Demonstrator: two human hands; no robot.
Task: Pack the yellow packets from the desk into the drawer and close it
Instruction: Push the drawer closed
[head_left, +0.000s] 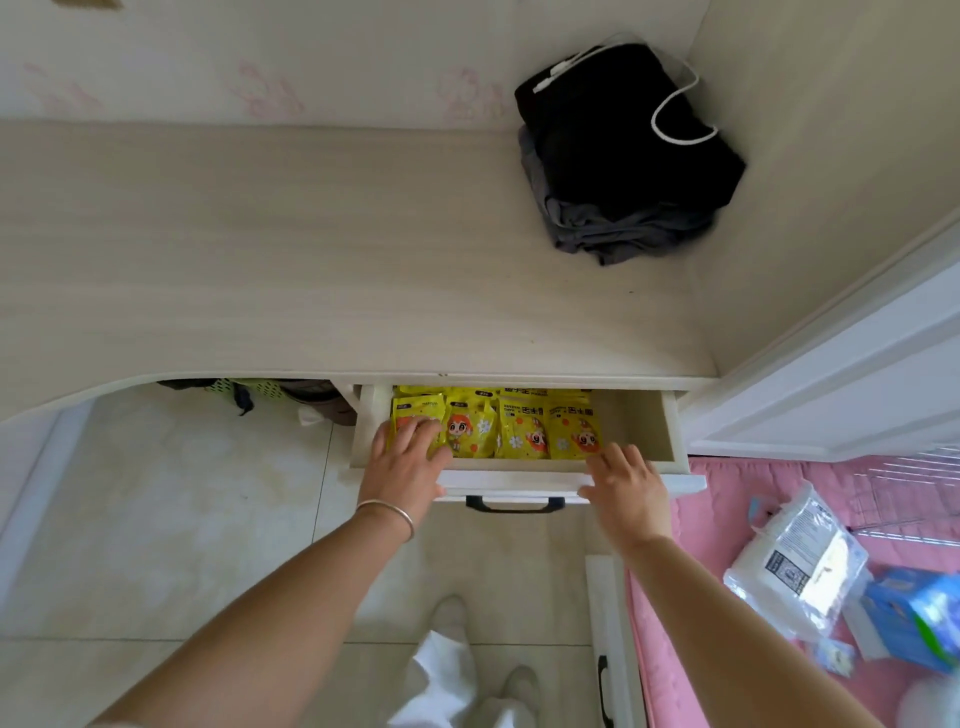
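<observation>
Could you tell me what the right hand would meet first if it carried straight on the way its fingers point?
Probably the rightmost yellow packet in the drawer; the right hand points forward over the drawer front, fingertips close to it, though depth is unclear.

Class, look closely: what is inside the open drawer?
The drawer holds yellow packets standing in rows. The left hand covers part of one; the rear rows run under the desk.

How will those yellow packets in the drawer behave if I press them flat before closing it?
The yellow packets look like soft, glossy foil pouches, so they will probably flex and slide over each other rather than resist. They stand leaning in a row, so a push likely tips them back. The left hand already rests on one; they seem light.
</observation>
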